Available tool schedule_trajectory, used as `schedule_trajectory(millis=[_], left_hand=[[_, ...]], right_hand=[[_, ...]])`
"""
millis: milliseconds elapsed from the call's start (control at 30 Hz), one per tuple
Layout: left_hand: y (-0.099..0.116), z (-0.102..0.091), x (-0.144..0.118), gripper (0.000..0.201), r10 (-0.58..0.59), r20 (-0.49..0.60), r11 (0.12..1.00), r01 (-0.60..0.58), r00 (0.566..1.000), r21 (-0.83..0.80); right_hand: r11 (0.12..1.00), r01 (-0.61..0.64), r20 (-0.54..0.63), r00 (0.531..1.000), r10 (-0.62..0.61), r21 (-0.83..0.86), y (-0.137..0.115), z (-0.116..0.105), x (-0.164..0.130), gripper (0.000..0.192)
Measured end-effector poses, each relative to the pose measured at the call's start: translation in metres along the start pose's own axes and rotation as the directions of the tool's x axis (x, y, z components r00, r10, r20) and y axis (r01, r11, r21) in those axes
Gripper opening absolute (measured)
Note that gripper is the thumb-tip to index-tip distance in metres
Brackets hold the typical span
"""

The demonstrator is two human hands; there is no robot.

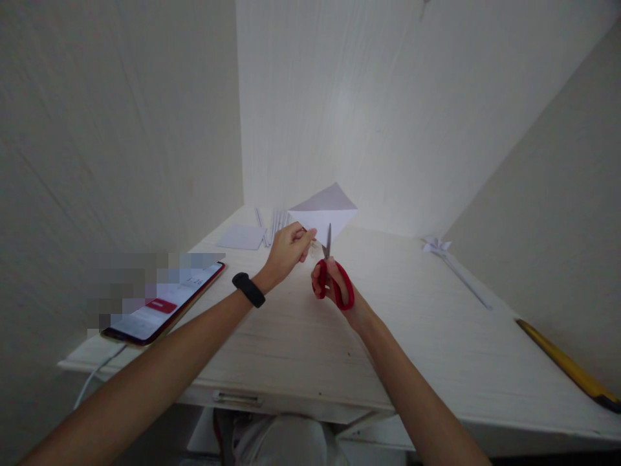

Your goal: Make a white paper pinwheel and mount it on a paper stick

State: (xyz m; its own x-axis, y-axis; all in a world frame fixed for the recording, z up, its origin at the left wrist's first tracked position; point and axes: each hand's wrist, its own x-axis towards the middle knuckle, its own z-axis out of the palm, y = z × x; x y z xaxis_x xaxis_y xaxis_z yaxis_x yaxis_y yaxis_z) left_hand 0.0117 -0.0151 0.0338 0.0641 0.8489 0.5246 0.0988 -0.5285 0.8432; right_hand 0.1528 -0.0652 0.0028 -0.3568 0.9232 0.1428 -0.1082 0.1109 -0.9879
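Note:
My left hand (pixel 292 247), with a black band on its wrist, is closed in a pinch at the lower left edge of a white sheet of paper (pixel 323 220). A diagonal crease crosses the sheet, and its upper part looks shaded. Part of the sheet is hidden behind my fingers. My right hand (pixel 334 281) grips a pair of scissors (pixel 345 288) by the red handles, fingers through the loops. The blades point away from me, slightly apart, in front of the paper's lower part. Whether they touch the paper I cannot tell.
A square of paper (pixel 242 237) and several thin white paper sticks (pixel 277 222) lie at the back left. A phone (pixel 169 304) with a cable is on the left. A white pinwheel (pixel 438 246) on a stick and a yellow cutter (pixel 563 359) lie right. Walls enclose the white desk (pixel 427 362).

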Motion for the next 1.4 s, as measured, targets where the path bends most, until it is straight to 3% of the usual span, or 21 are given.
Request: schedule_trajectory(millis=[467, 1400], left_hand=[[-0.0016, 0.0009, 0.0014, 0.028, -0.012, 0.015, 0.999, 0.012, 1.0, -0.051], [0.0025, 0.001, 0.001, 0.025, -0.04, 0.022, 0.994, 0.042, 0.999, -0.102]], right_hand=[[0.994, -0.015, 0.043, 0.999, 0.011, 0.105, 0.0041, -0.0035, 0.0026, 0.054], [0.99, -0.056, 0.026, 0.998, 0.054, 0.127, 0.0067, -0.003, 0.0055, 0.055]])
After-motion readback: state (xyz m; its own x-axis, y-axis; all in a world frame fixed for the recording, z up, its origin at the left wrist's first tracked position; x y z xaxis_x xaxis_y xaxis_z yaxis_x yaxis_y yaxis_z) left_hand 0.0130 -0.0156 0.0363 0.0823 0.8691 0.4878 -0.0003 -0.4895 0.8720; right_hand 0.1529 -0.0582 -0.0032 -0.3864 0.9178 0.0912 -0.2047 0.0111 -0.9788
